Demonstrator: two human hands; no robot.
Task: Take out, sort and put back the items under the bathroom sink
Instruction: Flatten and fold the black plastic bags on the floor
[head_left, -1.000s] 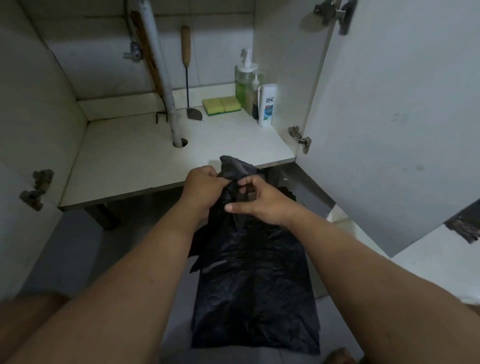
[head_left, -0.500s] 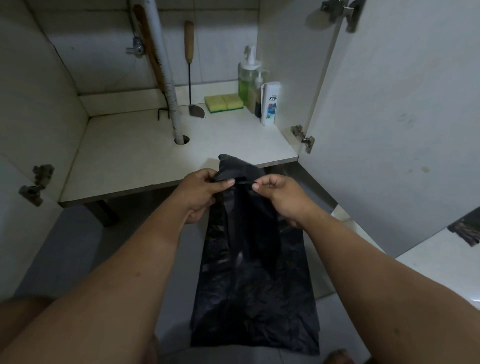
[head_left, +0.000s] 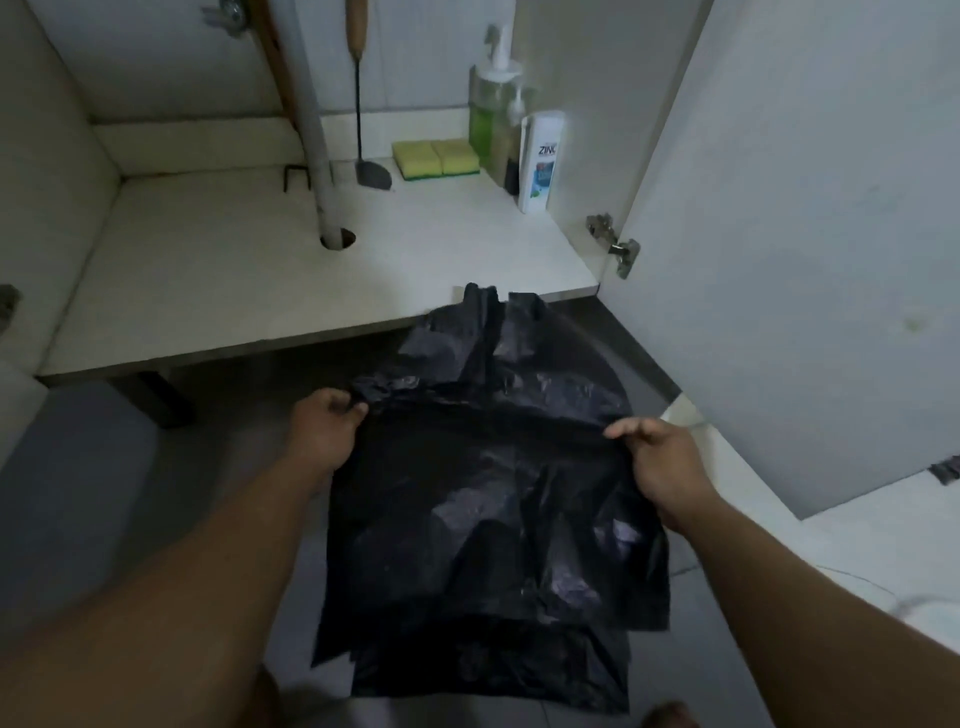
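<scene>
Sorting step: my left hand (head_left: 327, 431) and right hand (head_left: 662, 460) each pinch a top edge of the black bag (head_left: 493, 519), stretched flat over the floor before the cabinet shelf (head_left: 234, 291). Next, I judge: fold it, then shelve it.

Seen from above, before an open under-sink cabinet: black plastic bag (head_left: 483, 499) stretched wide between left hand (head_left: 323, 431) and right hand (head_left: 662, 460), each pinching an upper edge, lower part hanging over the grey floor (head_left: 104, 493). Behind, on the cabinet shelf (head_left: 208, 280): drain pipe (head_left: 311, 145) passing down through a hole, wooden-handled scraper (head_left: 363, 104) leaning on the back wall, two yellow sponges (head_left: 435, 160), green soap dispenser (head_left: 491, 111), white bottle (head_left: 543, 161) marked ZINC. At right, open cabinet door (head_left: 805, 234).
</scene>
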